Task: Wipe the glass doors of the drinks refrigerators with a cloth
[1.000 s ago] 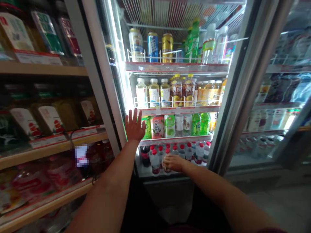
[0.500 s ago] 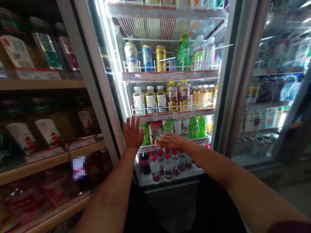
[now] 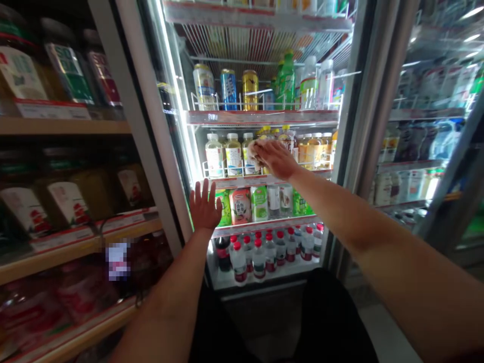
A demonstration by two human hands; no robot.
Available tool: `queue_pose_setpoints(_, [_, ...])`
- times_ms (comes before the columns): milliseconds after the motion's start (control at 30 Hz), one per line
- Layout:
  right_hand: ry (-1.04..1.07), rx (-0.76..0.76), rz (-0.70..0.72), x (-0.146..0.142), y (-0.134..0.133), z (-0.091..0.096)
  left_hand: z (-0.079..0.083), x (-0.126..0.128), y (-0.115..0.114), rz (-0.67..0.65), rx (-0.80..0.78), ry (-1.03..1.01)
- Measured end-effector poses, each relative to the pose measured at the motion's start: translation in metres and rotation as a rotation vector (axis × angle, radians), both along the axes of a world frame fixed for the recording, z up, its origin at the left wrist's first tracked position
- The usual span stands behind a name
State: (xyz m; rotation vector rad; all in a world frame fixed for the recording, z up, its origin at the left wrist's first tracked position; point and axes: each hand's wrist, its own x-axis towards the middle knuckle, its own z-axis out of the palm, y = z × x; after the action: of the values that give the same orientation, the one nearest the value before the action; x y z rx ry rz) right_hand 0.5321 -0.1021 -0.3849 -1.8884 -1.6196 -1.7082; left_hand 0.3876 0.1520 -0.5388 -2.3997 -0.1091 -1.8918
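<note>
My left hand is spread flat against the left edge of the open drinks cooler, beside the green bottles on the third shelf. My right hand reaches up to the second shelf and is closed on a small white cloth, pressed against the pale-capped tea bottles and the yellow-capped bottles there. Below it stand a pink-labelled bottle and red-capped water bottles on the bottom shelf.
Cans and green bottles fill the top shelf. The cooler's glass door stands open to the right, with another cooler behind it. Wooden shelves with packaged goods run along the left.
My right hand rose with the cloth from the bottom shelf's water bottles, past the third shelf, up to the second shelf. My left hand stayed flat against the cooler's edge.
</note>
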Motion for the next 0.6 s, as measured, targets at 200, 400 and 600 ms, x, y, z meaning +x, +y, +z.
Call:
queue_pose_setpoints(200, [0.099,0.201,0.013,0.003,-0.002,0.04,0.0,0.0,0.0,-0.028,-0.025,-0.007])
queue_pose_setpoints(400, [0.157,0.325,-0.031,0.015,-0.003,0.087,0.0,0.0,0.0,-0.014,-0.003,-0.013])
queue_pose_setpoints(600, [0.214,0.368,-0.037,0.016,0.01,0.127,0.0,0.001,-0.001,-0.023,-0.025,-0.023])
